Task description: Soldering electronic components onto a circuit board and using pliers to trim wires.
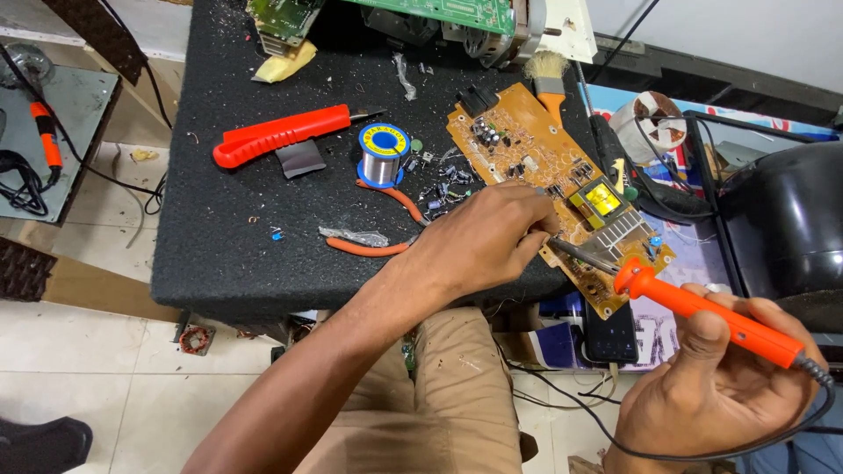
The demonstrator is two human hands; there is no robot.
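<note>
The orange-brown printed circuit board (562, 189), with many small dark parts and a yellow transformer on it, lies tilted at the right edge of the black foam-covered work table (228, 237); its lower corner goes over the edge. The left hand (487, 237) rests on the near side of this board, and its fingers are pinched together at the place where the metal tip of the soldering iron comes; what thin thing they pinch I cannot tell. The right hand (711, 386) is clenched around the orange handle of the soldering iron (702, 312), whose dark metal tip points up-left and touches the board just beside the left fingertips. The black cable of the iron hangs in a curve under the right hand.

Left of the board lies a spool of solder wire with blue flanges (384, 154), and near it some small loose components. Further left is a red-handled knife tool (285, 133), and in front of the spool are pliers with orange handles (378, 230), partly under the left hand. Behind the board lies a brush with pale bristles and an orange handle (549, 79). A green circuit board (439, 13) is at the far edge of the table.
</note>
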